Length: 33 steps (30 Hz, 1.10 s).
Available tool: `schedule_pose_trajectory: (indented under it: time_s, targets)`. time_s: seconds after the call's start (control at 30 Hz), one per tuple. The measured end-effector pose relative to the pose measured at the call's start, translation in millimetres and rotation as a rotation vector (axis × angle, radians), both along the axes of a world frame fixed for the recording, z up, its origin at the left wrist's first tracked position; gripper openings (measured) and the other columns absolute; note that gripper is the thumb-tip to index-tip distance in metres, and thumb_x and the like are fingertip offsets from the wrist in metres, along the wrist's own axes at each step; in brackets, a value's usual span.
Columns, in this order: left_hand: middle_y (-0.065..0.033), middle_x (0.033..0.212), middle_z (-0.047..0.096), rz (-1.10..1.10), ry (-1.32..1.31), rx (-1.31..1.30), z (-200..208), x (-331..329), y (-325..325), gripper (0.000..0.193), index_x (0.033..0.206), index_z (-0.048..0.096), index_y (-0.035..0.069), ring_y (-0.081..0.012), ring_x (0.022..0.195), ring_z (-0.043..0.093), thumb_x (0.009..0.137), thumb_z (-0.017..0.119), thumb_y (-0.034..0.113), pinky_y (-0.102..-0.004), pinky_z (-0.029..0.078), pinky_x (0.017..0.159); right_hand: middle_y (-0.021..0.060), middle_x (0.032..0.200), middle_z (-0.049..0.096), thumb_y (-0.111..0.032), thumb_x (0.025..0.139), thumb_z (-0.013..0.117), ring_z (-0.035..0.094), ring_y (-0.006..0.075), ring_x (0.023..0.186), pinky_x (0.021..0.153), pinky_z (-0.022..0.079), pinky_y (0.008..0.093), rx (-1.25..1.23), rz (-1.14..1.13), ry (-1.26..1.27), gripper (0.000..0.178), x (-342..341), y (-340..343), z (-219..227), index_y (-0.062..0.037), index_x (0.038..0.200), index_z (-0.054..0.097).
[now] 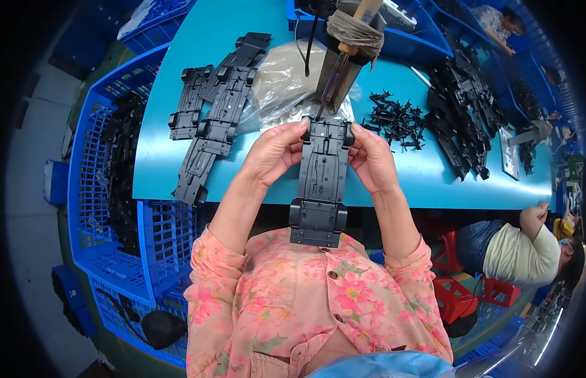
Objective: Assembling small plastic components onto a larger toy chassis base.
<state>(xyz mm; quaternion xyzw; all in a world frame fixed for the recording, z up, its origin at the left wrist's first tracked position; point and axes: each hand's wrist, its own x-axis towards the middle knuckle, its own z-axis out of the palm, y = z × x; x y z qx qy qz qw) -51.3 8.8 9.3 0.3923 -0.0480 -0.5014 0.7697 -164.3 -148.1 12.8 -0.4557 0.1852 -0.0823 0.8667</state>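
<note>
Both hands hold a black plastic toy-car chassis (321, 170), its long side running away from me. My left hand (274, 151) pinches its far left corner, and my right hand (373, 160) pinches the far right one. The near end reaches past the table edge over my lap. Just at the chassis's far end, a thin metal driver shaft (330, 85) points down from a post wrapped in cord (356, 34). Whether its tip touches the plastic, I cannot tell. Several similar chassis (223, 104) lie overlapping to the left of my left hand.
Behind the chassis, a clear plastic bag (283, 79) lies on the turquoise table (157, 142). Small black parts (397, 120) and a heap of black pieces (466, 107) are at right. Blue crates (85, 208) stand at left. Another person (520, 252) sits at right by red stools (455, 299).
</note>
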Motion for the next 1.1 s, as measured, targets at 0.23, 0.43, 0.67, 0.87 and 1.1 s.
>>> schedule_pose_trajectory:
  time_s: [0.23, 0.43, 0.67, 0.87, 1.1]
  targets:
    - [-0.0031, 0.083, 0.061, -0.013, -0.001, 0.012, -0.9, 1.9, -3.2, 0.022, 0.092, 0.058, 0.005, -0.0096, 0.072, 0.058, 0.081, 0.060, 0.024, -0.0224, 0.049, 0.065, 0.0030, 0.080, 0.061, -0.025, 0.087, 0.047, 0.055, 0.0078, 0.067, 0.060, 0.044, 0.0213, -0.012, -0.003, -0.004, 0.025, 0.2, -2.8, -2.5, -0.0022, 0.090, 0.056]
    - [-0.0029, 0.084, 0.061, -0.023, 0.002, -0.013, -0.3, 2.5, -0.8, 0.022, 0.092, 0.058, 0.005, -0.0091, 0.071, 0.058, 0.081, 0.060, 0.024, -0.0220, 0.049, 0.065, 0.0035, 0.081, 0.061, -0.026, 0.087, 0.047, 0.056, 0.0085, 0.068, 0.061, 0.045, 0.0222, -0.014, 0.009, -0.007, 0.025, 0.0, -1.0, -0.3, -0.0020, 0.091, 0.056]
    - [-0.0029, 0.083, 0.061, -0.010, 0.023, -0.021, -2.6, 2.5, -1.0, 0.022, 0.092, 0.057, 0.005, -0.0087, 0.070, 0.058, 0.081, 0.060, 0.024, -0.0209, 0.049, 0.064, 0.0028, 0.081, 0.060, -0.026, 0.087, 0.048, 0.055, 0.0084, 0.068, 0.062, 0.044, 0.0223, -0.020, 0.000, 0.007, 0.025, -1.5, -1.8, -2.8, -0.0022, 0.091, 0.056]
    - [-0.0038, 0.085, 0.060, -0.012, 0.040, -0.032, -5.6, 3.2, -1.6, 0.024, 0.094, 0.056, 0.004, -0.0091, 0.072, 0.058, 0.081, 0.060, 0.024, -0.0220, 0.050, 0.065, 0.0027, 0.080, 0.059, -0.026, 0.087, 0.048, 0.055, 0.0085, 0.068, 0.061, 0.044, 0.0217, -0.044, -0.007, 0.019, 0.026, -2.3, -1.6, -1.9, -0.0018, 0.091, 0.056]
    - [-0.0039, 0.086, 0.060, -0.023, 0.049, -0.057, -6.5, 4.3, -1.0, 0.025, 0.095, 0.056, 0.003, -0.0094, 0.073, 0.057, 0.081, 0.060, 0.023, -0.0231, 0.050, 0.066, 0.0037, 0.079, 0.060, -0.025, 0.087, 0.048, 0.055, 0.0089, 0.067, 0.061, 0.044, 0.0216, -0.046, -0.011, 0.006, 0.025, -1.2, 0.2, 0.4, -0.0010, 0.091, 0.056]
